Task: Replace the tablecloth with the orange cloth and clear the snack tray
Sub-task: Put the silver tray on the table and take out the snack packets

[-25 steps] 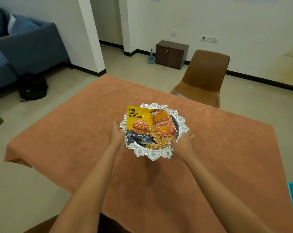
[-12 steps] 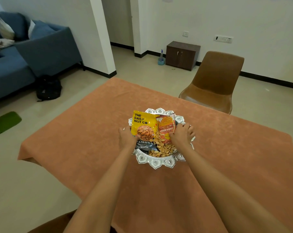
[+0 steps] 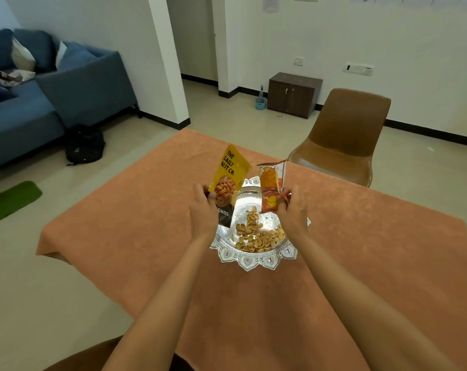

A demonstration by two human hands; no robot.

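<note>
Left hand (image 3: pixel 203 210): grips the yellow almond packet (image 3: pixel 227 183), lifted above the tray.
Right hand (image 3: pixel 292 208): pinches the orange snack packet (image 3: pixel 269 192), held upright.
Ornate silver tray (image 3: pixel 253 259): on the orange cloth (image 3: pixel 146 236) covering the bench, with loose nut shells (image 3: pixel 256 234) inside.
Arms: both stretched forward.

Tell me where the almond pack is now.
In the head view, the almond pack is held by the left hand above the tray, left of the orange packet.
</note>
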